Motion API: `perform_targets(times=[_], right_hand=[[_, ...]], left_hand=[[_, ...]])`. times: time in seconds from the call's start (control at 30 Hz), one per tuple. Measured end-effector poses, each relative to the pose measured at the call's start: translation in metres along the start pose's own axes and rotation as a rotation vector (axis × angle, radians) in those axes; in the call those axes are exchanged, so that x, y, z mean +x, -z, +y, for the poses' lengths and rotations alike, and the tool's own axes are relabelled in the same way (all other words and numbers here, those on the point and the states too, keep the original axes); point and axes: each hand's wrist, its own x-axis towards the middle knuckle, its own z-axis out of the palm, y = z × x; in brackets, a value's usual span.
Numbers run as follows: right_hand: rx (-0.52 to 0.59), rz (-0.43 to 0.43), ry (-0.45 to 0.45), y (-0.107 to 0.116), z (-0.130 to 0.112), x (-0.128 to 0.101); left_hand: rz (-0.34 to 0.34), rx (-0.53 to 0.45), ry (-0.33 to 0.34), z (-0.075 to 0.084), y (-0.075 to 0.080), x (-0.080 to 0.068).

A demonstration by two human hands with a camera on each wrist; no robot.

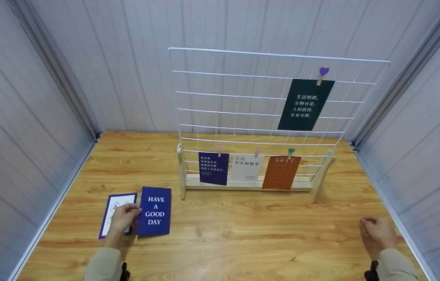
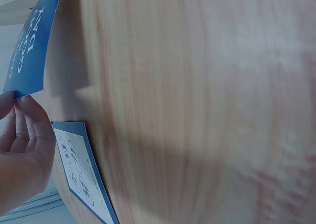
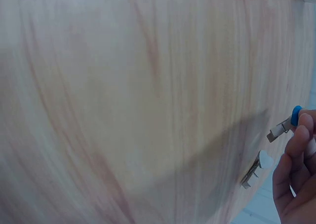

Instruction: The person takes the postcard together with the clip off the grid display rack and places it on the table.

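Blue card lies flat on the wooden table; the left hand pinches its edge. Thin, light and bendy, it probably lifts best by an edge. The right hand pinches a small blue-topped clip.

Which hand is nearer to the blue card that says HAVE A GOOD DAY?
Left. The left hand touches the left edge of the HAVE A GOOD DAY card, lifting that edge. The right hand is far off, at the table's right side.
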Motion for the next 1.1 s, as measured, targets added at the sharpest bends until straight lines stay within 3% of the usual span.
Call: perform_targets(times=[0.33, 0.8, 1.0, 1.1], right_hand=[[-0.087, 0.033, -0.009, -0.0034, 0.0008, -0.0005], [-0.087, 0.010, -0.095, -0.0068, 0.0019, -0.0002], [-0.070, 0.034, -0.094, -0.0078, 0.0033, 0.0000], [-0.077, 0.036, -0.097, -0.0075, 0.0040, 0.0001]], left_hand=[[0.085, 0.180, -0.059, -0.0041, -0.0003, -0.0035], [0.046, 0.108, 0.035, -0.0063, 0.0012, -0.0014], [0.046, 0.063, 0.008, -0.0044, -0.0005, -0.0014], [0.076, 0.093, -0.034, -0.0029, -0.0018, 0.0000]])
